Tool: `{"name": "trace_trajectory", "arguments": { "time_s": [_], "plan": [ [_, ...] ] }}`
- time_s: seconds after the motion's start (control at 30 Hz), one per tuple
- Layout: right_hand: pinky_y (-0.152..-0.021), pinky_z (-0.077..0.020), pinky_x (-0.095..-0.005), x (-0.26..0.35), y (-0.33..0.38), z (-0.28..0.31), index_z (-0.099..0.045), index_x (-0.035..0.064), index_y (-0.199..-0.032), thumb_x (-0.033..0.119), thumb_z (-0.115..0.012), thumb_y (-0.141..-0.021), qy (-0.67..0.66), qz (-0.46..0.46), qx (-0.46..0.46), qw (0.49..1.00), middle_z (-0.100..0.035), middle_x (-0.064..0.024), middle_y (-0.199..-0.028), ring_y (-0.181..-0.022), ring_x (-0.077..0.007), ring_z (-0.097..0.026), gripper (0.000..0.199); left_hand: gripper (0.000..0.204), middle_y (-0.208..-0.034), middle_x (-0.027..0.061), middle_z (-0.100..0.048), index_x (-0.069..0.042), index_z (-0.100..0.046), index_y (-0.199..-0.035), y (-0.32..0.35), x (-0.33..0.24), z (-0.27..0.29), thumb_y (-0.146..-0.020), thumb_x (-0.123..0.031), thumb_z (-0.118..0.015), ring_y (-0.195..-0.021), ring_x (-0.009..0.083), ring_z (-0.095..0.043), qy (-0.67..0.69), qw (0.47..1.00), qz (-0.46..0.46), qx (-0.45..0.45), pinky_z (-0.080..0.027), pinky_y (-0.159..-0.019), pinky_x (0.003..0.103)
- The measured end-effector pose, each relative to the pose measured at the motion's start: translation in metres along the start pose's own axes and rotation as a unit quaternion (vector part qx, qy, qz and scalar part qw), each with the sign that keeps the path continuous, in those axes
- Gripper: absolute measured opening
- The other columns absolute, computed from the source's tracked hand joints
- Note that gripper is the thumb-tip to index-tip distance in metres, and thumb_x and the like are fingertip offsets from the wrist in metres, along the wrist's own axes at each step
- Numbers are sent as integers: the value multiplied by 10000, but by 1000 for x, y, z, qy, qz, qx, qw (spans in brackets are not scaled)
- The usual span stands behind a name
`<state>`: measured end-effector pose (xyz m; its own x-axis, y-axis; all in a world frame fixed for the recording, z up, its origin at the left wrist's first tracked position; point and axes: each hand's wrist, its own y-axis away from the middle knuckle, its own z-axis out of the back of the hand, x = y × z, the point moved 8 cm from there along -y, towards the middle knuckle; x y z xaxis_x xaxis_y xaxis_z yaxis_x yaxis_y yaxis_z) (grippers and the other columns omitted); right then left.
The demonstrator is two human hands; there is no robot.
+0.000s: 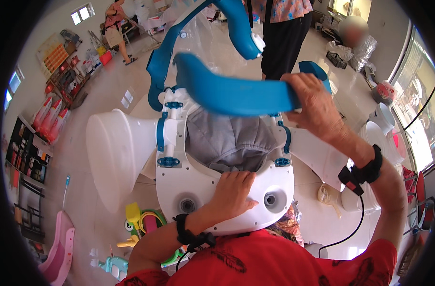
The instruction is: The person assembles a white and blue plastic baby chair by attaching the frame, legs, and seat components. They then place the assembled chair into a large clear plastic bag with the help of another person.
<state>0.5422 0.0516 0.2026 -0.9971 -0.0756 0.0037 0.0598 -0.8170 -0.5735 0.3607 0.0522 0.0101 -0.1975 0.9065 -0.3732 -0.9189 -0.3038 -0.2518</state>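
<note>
A curved blue plastic panel (246, 97) hangs tilted over the far part of a white plastic seat frame (227, 217). My right hand (315, 107) is closed round the panel's right end; its left end is blurred. My left hand (232, 195) lies on the near part of the frame, fingers over the rim of its opening and thumb apart. Grey fabric (231, 136) fills that opening. Two round recessed sockets sit in the frame, the right socket (270, 199) near my left thumb. Blue brackets (169, 162) run along the frame's sides.
A tall blue arched frame (162, 62) rises behind the seat. White flared tubs (113, 152) stand at both sides. A person in black trousers (286, 45) is close beyond; another person (115, 26) is at the back left. Colourful toys (143, 221) and a pink plastic piece (60, 243) lie at left.
</note>
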Motion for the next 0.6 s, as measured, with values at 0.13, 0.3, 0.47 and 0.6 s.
{"name": "trace_trajectory", "arguments": {
  "time_s": [0.13, 0.3, 0.47, 0.6],
  "plan": [
    [-1024, -461, -433, -10, 0, -5, -563, 107, -1293, 70, -878, -604, 63, -6, 5, 998, -633, -110, -1166, -1125, -313, -603, 759, 711, -1258, 158, -624, 7, -524, -1348, -5, 9, -4, -769, -287, -812, -1186, 329, -578, 37, 999, 12, 20, -398, -1013, 449],
    [-1036, -448, -439, -3, 8, -14, -570, 148, -1309, 129, -925, -562, 156, 80, 12, 984, -615, -94, -1207, -1158, -284, -582, 827, 685, -1257, 170, -622, 9, -526, -1332, -8, 13, -4, -773, -269, -809, -1183, 344, -579, 68, 996, 15, 46, -408, -1007, 458],
    [-1024, -450, -427, 5, 12, -30, -578, 159, -1298, 170, -951, -570, 186, 111, 34, 976, -608, -90, -1149, -1114, -277, -578, 818, 694, -1211, 149, -614, -10, -524, -1327, -7, 3, 1, -763, -283, -822, -1149, 327, -586, 27, 999, 18, 42, -414, -997, 451],
    [-1014, -458, -415, -11, 10, -49, -584, 153, -1301, 181, -957, -568, 156, 97, 83, 979, -619, -85, -1137, -1108, -267, -589, 822, 719, -1203, 144, -608, -13, -520, -1335, -3, -2, 5, -757, -305, -831, -1146, 323, -582, 21, 1000, 8, 19, -413, -991, 449]
  ]
}}
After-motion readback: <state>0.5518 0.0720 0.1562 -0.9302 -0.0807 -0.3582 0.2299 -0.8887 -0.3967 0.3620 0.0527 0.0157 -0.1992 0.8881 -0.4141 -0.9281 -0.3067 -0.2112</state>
